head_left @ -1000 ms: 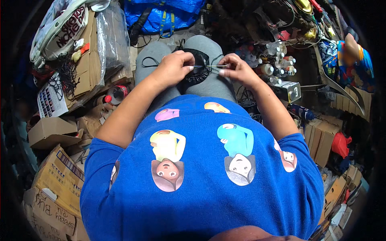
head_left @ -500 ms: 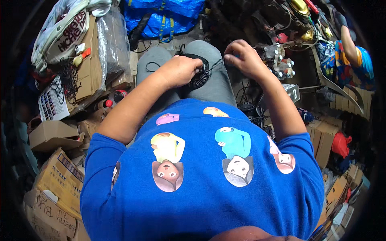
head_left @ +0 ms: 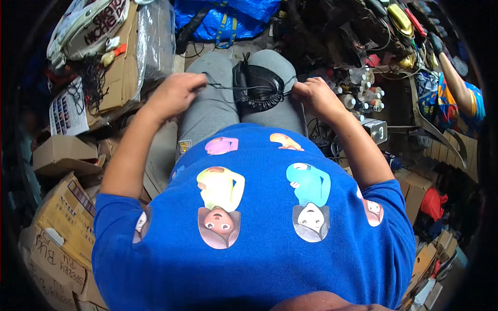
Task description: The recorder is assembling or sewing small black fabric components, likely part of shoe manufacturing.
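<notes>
A black shoe [head_left: 265, 83] with a gathered row of stitches along its edge rests on my grey-trousered thighs. Dark cord [head_left: 222, 86] runs across it, stretched between both hands. To the left of the shoe, my left hand [head_left: 181, 93] is closed in a pinch on one length of the cord. My right hand [head_left: 315, 93], just beyond the shoe's right side, pinches the cord too. Neither hand touches the shoe itself.
Cardboard sheets [head_left: 120, 67] and plastic wrap lie at left, above open boxes [head_left: 65, 150]. A blue bag [head_left: 244, 20] lies ahead. At right stand several small bottles [head_left: 363, 96]; beyond them a co-worker's arm [head_left: 456, 78] reaches over a tool-strewn bench.
My left hand has left the shoe and moved left, drawing cord with it. My right hand has come slightly lower and closed on cord. The shoe now shows uncovered.
</notes>
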The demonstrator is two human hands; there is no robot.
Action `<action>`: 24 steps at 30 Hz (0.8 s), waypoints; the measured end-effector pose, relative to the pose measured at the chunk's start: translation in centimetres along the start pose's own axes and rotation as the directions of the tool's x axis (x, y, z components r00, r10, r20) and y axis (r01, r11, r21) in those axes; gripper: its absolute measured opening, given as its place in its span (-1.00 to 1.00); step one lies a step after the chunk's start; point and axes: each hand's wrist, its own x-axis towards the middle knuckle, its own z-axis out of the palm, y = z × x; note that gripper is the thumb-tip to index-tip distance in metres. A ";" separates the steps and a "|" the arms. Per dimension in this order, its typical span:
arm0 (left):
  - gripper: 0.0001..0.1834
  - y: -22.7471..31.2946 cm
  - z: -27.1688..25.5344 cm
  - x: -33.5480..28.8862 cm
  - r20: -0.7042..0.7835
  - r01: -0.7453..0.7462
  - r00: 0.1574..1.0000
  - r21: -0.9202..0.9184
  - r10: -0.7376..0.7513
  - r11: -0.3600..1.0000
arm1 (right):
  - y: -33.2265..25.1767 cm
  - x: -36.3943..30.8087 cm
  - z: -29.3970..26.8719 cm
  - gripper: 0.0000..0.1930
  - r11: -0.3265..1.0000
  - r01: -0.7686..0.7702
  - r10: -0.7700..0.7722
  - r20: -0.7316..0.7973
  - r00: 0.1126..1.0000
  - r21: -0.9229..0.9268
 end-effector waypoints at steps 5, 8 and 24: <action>-0.76 -0.8 -2.5 -3.2 -0.049 0.094 0.995 0.058 -0.091 0.994 | 1.1 -0.3 0.4 -0.88 0.997 0.046 -0.041 -0.089 0.995 0.055; -0.81 -2.9 -3.4 -6.1 -0.142 0.237 0.962 0.011 -0.233 0.971 | 4.4 -3.0 0.4 -0.92 0.976 -0.151 0.136 -0.102 0.985 -0.155; -0.81 5.3 -5.5 -1.7 0.250 0.282 0.959 -0.888 -0.133 0.363 | -1.8 -1.0 -6.2 -0.74 0.538 -0.026 -0.017 0.042 0.999 0.843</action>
